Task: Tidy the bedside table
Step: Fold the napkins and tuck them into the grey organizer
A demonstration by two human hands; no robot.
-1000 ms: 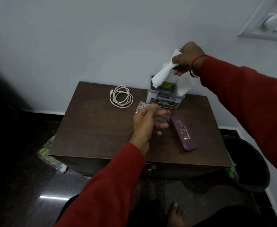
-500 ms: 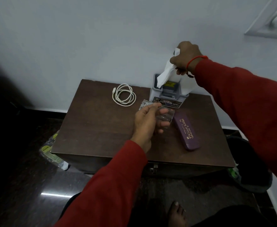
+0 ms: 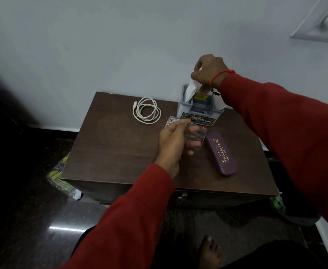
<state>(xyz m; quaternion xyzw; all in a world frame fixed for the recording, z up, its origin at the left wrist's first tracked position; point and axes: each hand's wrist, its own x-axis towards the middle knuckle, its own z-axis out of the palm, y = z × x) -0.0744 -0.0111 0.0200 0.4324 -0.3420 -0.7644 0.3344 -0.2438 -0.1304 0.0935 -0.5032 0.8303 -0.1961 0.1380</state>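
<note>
A dark brown bedside table (image 3: pixel 108 144) stands against the white wall. At its back a grey plastic holder (image 3: pixel 186 111) carries an OPEL sticker. My right hand (image 3: pixel 207 72) is above the holder, fingers pinched on white paper (image 3: pixel 191 88) that goes down into it. My left hand (image 3: pixel 175 141) hovers over the table's middle, holding a clear plastic wrapper (image 3: pixel 197 135). A coiled white cable (image 3: pixel 146 110) lies left of the holder. A purple spectacle case (image 3: pixel 221 152) lies at the right.
A dark bin (image 3: pixel 295 210) stands on the floor right of the table, partly hidden by my right sleeve. A clear packet with green labels (image 3: pixel 62 179) lies on the dark floor at the table's left front corner. My bare foot (image 3: pixel 209 253) is below.
My right hand has come down with the white paper, pushing it from above the holder into it. My left hand stays over the table with the wrapper.
</note>
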